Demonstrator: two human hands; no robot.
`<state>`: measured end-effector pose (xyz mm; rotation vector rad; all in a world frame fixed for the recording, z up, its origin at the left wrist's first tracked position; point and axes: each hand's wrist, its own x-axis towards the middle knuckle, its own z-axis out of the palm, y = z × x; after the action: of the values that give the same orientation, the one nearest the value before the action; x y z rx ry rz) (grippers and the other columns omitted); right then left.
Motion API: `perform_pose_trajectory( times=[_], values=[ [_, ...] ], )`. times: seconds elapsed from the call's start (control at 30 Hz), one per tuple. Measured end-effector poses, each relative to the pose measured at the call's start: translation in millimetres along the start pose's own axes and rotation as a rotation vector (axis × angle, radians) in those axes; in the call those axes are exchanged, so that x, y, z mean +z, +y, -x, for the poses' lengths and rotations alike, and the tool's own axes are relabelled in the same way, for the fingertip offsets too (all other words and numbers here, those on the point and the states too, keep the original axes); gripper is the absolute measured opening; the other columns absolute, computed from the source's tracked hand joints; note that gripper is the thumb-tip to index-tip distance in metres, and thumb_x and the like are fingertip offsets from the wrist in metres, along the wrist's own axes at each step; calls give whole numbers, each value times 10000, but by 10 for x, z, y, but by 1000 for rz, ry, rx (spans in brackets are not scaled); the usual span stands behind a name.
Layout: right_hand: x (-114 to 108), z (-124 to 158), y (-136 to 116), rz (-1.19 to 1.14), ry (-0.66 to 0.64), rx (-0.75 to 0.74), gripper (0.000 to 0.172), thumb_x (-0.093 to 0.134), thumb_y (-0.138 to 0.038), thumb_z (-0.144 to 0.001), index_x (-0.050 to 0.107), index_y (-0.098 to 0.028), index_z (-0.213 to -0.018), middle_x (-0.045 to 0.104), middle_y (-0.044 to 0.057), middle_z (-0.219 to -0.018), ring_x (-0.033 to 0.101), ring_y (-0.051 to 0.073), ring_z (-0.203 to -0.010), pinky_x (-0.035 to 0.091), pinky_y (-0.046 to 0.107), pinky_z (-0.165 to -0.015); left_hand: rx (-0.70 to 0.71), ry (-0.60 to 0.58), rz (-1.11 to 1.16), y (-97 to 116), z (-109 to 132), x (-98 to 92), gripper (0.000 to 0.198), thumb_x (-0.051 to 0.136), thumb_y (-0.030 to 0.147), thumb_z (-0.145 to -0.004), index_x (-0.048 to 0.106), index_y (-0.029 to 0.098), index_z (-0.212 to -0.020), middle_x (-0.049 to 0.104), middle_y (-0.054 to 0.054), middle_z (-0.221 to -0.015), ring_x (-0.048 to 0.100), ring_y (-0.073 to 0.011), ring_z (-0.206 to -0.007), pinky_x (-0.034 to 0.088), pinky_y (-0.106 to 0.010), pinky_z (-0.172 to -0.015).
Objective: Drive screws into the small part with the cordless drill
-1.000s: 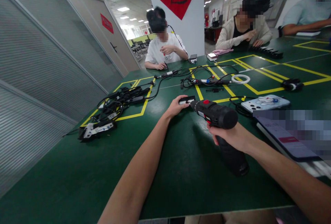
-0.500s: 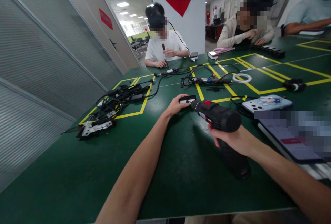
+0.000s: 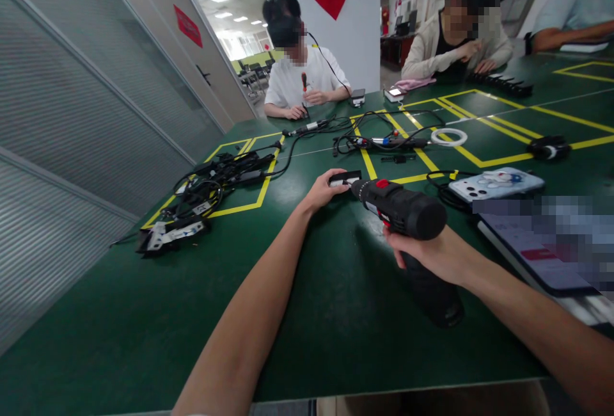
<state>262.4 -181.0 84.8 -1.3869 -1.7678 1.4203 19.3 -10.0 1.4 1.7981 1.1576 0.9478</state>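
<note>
Two closed grips, left hand (image 3: 320, 192) on black part (image 3: 346, 178), right hand (image 3: 434, 255) on drill (image 3: 407, 211), inside table (image 3: 144, 326) edge

a tangle of black cables (image 3: 215, 179) lies on the green table (image 3: 144, 313), a white ring (image 3: 448, 137) farther right; a phone (image 3: 496, 184) rests face down beside a tablet (image 3: 542, 243).

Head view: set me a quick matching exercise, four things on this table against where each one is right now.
Things:
1. drill
2. black part
3. phone
4. white ring

Places:
A. on a yellow line, past the phone
B. gripped in the right hand
C. pinched by the left hand against the table
D. flat, back up, right of the drill

Pairs: 1-B, 2-C, 3-D, 4-A
</note>
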Motion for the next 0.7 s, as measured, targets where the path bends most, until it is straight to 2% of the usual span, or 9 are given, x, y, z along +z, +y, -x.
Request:
perform_pose_trajectory(
  times=[0.2, 0.37, 0.7],
  values=[
    [-1, 18, -41, -44, -3, -10, 69, 557, -241, -760, 569, -197, -708, 618, -2, -566, 586, 171, -591, 429, 320, -642, 18, -22, 1, -4, 10, -9, 596, 684, 329, -691, 537, 171, -1247, 626, -78, -1138, 594, -191, -946, 459, -325, -869],
    [-2, 15, -35, -43, -4, -5, 75, 555, -242, -763, 599, -185, -782, 613, -5, -553, 575, 167, -568, 425, 311, -619, 107, 2, -166, -21, 14, -37, 382, 659, 364, -723, 679, 193, -1064, 622, -70, -1126, 554, -217, -1065, 397, -353, -982],
    [6, 11, -40, -85, -7, -28, 62, 549, -224, -753, 593, -181, -759, 600, -4, -537, 574, 164, -560, 421, 295, -603, 126, -7, -186, -44, 2, -46, 344, 650, 349, -733, 688, 197, -1040, 621, -63, -1086, 560, -203, -1037, 413, -334, -956]
  ],
)
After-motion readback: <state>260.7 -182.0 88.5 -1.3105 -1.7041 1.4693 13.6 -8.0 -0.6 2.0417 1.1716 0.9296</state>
